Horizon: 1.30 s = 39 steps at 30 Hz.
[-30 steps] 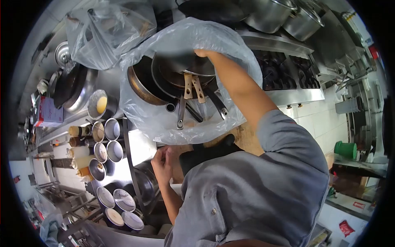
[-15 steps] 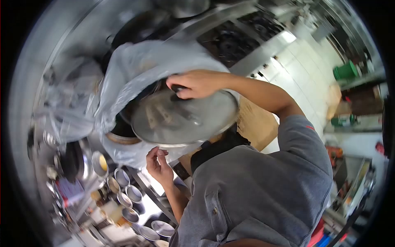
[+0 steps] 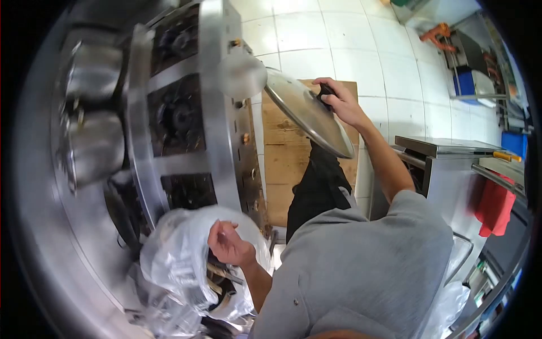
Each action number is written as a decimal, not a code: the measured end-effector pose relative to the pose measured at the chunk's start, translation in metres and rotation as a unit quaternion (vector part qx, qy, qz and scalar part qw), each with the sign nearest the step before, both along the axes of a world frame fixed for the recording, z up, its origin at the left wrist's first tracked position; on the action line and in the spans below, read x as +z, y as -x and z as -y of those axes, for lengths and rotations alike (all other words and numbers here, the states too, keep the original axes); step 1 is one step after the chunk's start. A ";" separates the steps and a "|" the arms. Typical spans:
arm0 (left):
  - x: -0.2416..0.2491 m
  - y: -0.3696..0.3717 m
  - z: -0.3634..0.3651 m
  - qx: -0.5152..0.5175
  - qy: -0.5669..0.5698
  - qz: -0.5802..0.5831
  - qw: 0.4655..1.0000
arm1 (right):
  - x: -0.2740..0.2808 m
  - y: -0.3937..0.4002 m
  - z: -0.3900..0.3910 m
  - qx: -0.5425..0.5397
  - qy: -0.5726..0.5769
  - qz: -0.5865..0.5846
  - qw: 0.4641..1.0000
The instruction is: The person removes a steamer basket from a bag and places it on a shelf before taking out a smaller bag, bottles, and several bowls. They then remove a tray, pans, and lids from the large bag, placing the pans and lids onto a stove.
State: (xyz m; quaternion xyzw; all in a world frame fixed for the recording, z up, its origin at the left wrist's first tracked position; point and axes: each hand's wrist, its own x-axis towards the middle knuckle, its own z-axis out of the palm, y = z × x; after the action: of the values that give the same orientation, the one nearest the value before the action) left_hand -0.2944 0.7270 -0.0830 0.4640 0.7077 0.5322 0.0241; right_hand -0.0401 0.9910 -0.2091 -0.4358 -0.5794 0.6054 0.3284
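Observation:
A round glass lid [image 3: 302, 110] with a metal rim hangs tilted over the floor beside the stove. My right hand [image 3: 341, 103] grips it by its black knob [image 3: 326, 96]. Lower down, my left hand [image 3: 231, 246] is held with loosely bent fingers and nothing visible in it. It overlaps the edge of a clear plastic bag [image 3: 175, 254] that is spread around an opening. Several long handles [image 3: 223, 274] show inside that opening, partly behind my left forearm.
A steel stove with black burners [image 3: 180, 113] runs along the left, with two steel pots [image 3: 96, 144] behind it. Brown cardboard [image 3: 279, 186] lies on the white tiled floor [image 3: 361, 34]. To the right stands a steel counter [image 3: 451, 148] with a red cloth [image 3: 495, 206] hanging from its rail.
The view has turned toward the stove and floor. The lid, still in my right hand, has moved away from the plastic-lined opening and tilted more steeply. My left hand stays near the bag.

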 end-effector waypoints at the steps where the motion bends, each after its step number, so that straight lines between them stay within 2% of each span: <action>1: -0.012 0.000 -0.030 -0.021 0.050 0.029 0.998 | -0.036 -0.006 -0.020 -0.068 -0.088 0.041 0.993; 2: -0.025 -0.002 -0.065 -0.020 0.073 0.091 0.993 | -0.064 -0.012 -0.042 -0.082 -0.074 0.041 0.993; 4: -0.067 0.008 -0.130 -0.019 0.143 0.098 0.985 | -0.128 -0.017 -0.082 -0.092 -0.034 0.182 0.978; 5: -0.092 0.018 -0.165 -0.030 0.158 0.092 0.983 | -0.190 -0.013 -0.102 -0.127 -0.091 0.223 0.962; 6: -0.116 0.029 -0.197 -0.040 0.195 0.035 0.979 | -0.225 -0.009 -0.123 -0.136 -0.069 0.221 0.963; 7: -0.135 0.040 -0.228 -0.053 0.236 -0.023 0.970 | -0.258 0.002 -0.139 -0.145 -0.049 0.267 0.951; 8: -0.154 0.051 -0.262 -0.066 0.257 -0.028 0.964 | -0.289 0.013 -0.154 -0.151 -0.030 0.316 0.936; 9: -0.169 0.064 -0.298 -0.108 0.260 -0.188 0.941 | -0.310 0.024 -0.172 -0.145 -0.017 0.322 0.936; 10: -0.181 0.075 -0.327 -0.147 0.253 -0.342 0.893 | -0.325 0.036 -0.190 -0.133 -0.005 0.324 0.937; 14: -0.221 0.105 -0.399 -0.144 0.325 -0.460 0.814 | -0.399 0.100 -0.255 -0.099 0.008 0.299 0.949; 18: -0.244 0.106 -0.410 -0.186 0.317 -0.457 0.810 | -0.425 0.166 -0.304 -0.017 -0.014 0.261 0.965; 20: -0.243 0.105 -0.409 -0.140 0.364 -0.526 0.756 | -0.445 0.206 -0.316 -0.017 -0.081 0.215 0.973; 22: -0.250 0.102 -0.408 -0.118 0.377 -0.491 0.776 | -0.462 0.246 -0.321 -0.029 -0.138 0.174 0.975; 23: -0.251 0.108 -0.405 -0.118 0.384 -0.496 0.770 | -0.468 0.266 -0.321 -0.032 -0.125 0.168 0.977; 25: -0.253 0.108 -0.408 -0.128 0.397 -0.508 0.753 | -0.479 0.301 -0.331 0.010 -0.208 0.161 0.965; 26: -0.251 0.109 -0.410 -0.139 0.406 -0.515 0.742 | -0.484 0.326 -0.334 0.003 -0.201 0.154 0.967; 28: -0.251 0.111 -0.410 -0.150 0.412 -0.511 0.739 | -0.493 0.370 -0.333 -0.039 -0.138 0.037 0.989; 30: -0.249 0.109 -0.408 -0.134 0.439 -0.503 0.732 | -0.482 0.376 -0.337 -0.003 -0.061 -0.052 0.997; 31: -0.246 0.115 -0.407 -0.163 0.438 -0.502 0.728 | -0.480 0.390 -0.344 0.039 -0.101 -0.031 0.994; 34: -0.247 0.109 -0.412 -0.151 0.451 -0.491 0.730 | -0.489 0.436 -0.353 0.054 -0.156 -0.044 0.985; 35: -0.244 0.109 -0.412 -0.160 0.458 -0.505 0.714 | -0.487 0.437 -0.361 0.095 -0.134 -0.060 0.985; 36: -0.248 0.105 -0.416 -0.160 0.453 -0.510 0.713 | -0.493 0.464 -0.365 0.090 -0.138 -0.062 0.984; 38: -0.259 0.096 -0.425 -0.165 0.426 -0.493 0.740 | -0.514 0.538 -0.367 0.002 -0.260 0.002 0.966; 39: -0.257 0.100 -0.421 -0.149 0.445 -0.465 0.751 | -0.513 0.543 -0.369 0.007 -0.195 -0.072 0.978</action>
State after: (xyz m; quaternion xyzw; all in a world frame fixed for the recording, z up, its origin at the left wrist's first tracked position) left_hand -0.3942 1.1475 -0.3403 0.6901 0.7106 -0.1348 -0.0249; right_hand -0.5829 1.3596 -0.7224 -0.3146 -0.6646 0.5126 0.4434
